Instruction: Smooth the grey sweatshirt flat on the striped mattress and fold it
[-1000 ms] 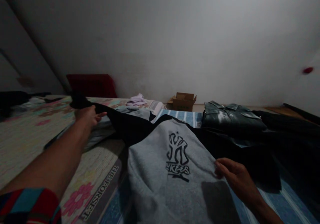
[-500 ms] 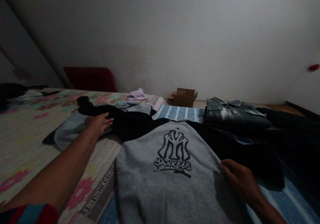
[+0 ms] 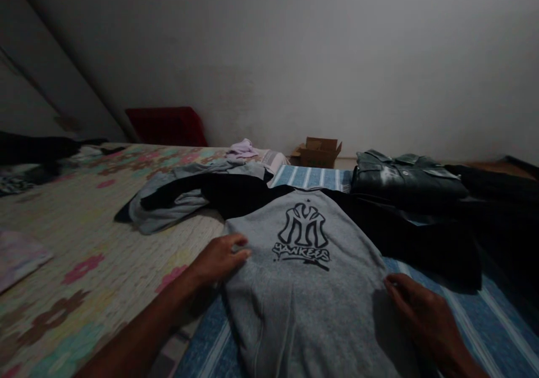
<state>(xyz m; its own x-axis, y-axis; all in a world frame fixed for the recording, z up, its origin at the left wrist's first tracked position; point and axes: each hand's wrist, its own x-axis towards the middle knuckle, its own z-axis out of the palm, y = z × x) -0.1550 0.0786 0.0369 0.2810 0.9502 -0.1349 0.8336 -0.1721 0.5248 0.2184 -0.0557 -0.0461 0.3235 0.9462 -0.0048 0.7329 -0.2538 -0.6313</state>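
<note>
A grey sweatshirt (image 3: 307,299) with black sleeves and a black Yankees print lies flat in front of me on a blue striped sheet (image 3: 475,322). My left hand (image 3: 219,257) rests on its left edge, fingers laid on the grey cloth. My right hand (image 3: 421,316) lies on its right edge, fingers slightly curled. The black left sleeve (image 3: 206,190) stretches out to the left over a pale grey garment (image 3: 168,212). Neither hand lifts the cloth.
A floral bedcover (image 3: 76,243) spreads to the left. A folded dark green jacket (image 3: 404,178) and dark clothes (image 3: 497,209) lie at the right. A cardboard box (image 3: 320,151), a lilac cloth (image 3: 242,149) and a red cushion (image 3: 166,125) sit by the far wall.
My left hand let go of the black sleeve far out to the left and came back to the sweatshirt's left edge. My right hand slid a little nearer along the right edge.
</note>
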